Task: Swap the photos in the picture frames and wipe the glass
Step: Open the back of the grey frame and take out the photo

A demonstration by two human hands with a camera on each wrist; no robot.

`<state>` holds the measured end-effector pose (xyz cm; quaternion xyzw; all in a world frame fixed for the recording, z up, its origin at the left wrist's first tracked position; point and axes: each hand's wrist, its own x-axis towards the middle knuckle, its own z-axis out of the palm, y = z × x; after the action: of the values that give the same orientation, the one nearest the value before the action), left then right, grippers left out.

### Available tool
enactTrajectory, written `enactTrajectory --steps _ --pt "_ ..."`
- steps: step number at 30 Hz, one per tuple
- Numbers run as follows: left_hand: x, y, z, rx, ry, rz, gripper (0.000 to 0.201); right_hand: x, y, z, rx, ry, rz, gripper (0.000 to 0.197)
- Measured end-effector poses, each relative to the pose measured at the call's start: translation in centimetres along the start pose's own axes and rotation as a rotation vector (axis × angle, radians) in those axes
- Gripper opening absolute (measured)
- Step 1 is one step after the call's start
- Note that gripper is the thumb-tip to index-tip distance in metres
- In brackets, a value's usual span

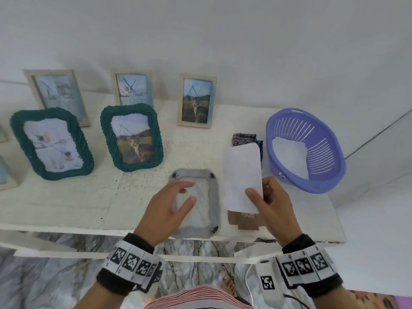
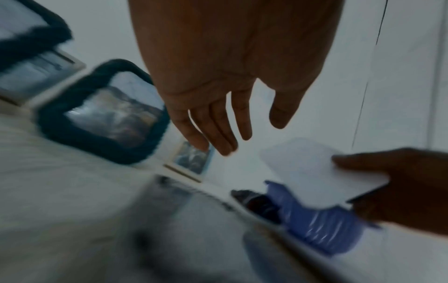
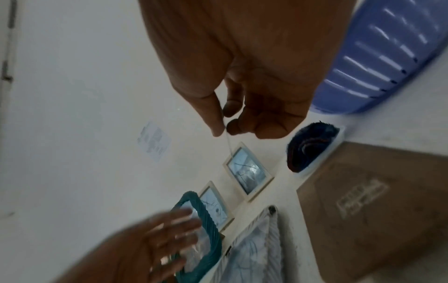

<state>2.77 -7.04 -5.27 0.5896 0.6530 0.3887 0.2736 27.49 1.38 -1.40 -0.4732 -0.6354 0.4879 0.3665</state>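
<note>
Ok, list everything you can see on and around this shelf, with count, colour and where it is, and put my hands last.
green woven frames: two, dark green, standing on the left of the shelf, one with a cat photo.
cream frames: three, pale cream, standing at the back by the wall; further frame edges are cut off at far left.
grey frame: one, grey, lying face down at the front edge.
backing board: one, brown, flat beside the grey frame.
white photo sheet: one, blank side up, held above the board.
cloth: one, dark patterned, behind the sheet.
basket: one, purple, on the right, white paper inside.
left hand: over the grey frame, fingers spread.
right hand: pinches the sheet.
</note>
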Motion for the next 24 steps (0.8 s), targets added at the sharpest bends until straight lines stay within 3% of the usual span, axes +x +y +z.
enactTrajectory --steps 4,6,8,10,13,16,19,21,24 --pt "2.2 6.8 4.2 -0.438 -0.197 -0.121 0.045 -1.0 -0.3 -1.0 -0.243 0.037 -0.283 0.015" --pt "2.8 8.7 6.2 -0.585 -0.207 -0.157 0.047 -1.5 -0.3 -1.6 -0.367 0.033 -0.424 0.006" --pt "3.0 10.3 7.4 -0.661 -0.180 -0.167 0.037 -1.6 0.0 -2.5 -0.427 0.019 -0.481 0.013" --pt "3.2 11.2 8.4 -0.672 -0.141 -0.170 0.026 -1.7 0.3 -3.8 -0.436 -0.049 -0.466 0.026" --pt "3.7 11.7 9.8 -0.632 -0.102 -0.189 0.027 -1.8 1.2 -6.4 -0.443 -0.147 -0.447 0.032" --pt "4.5 11.2 10.9 -0.524 -0.050 -0.214 0.024 -0.6 2.7 -9.7 -0.606 -0.038 -0.464 0.034" --pt "5.1 10.2 11.8 -0.435 -0.002 -0.256 0.021 1.8 4.7 -13.5 -0.969 0.105 -0.382 0.047" --pt "5.4 9.6 12.3 -0.397 0.028 -0.297 0.019 2.8 5.9 -15.3 -1.100 0.074 -0.318 0.049" --pt "5.9 9.2 12.9 -0.346 0.085 -0.324 0.018 3.5 6.5 -17.2 -1.113 0.050 -0.356 0.037"
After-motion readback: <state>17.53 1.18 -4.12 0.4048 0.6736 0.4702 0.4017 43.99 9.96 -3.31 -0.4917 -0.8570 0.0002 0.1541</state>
